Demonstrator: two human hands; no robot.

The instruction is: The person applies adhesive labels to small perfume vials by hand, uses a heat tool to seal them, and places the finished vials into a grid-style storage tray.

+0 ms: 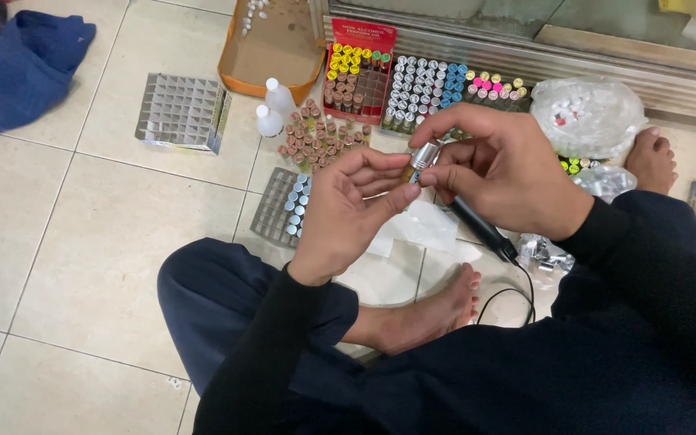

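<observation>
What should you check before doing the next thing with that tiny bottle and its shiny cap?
1. Small vial held by left hand: ok, pinched at the fingers.
2. Silver cap gripped by right hand: ok, thumb and forefinger on it.
3. Cap fully seated on vial: cannot tell, fingers hide the joint.
4. Free slots in the grid tray: ok, most cells empty.
5. Black corded tool out of the way: ok, lying on the floor under the right hand.
6. Loose brown vials within reach: ok, piled just ahead.
</observation>
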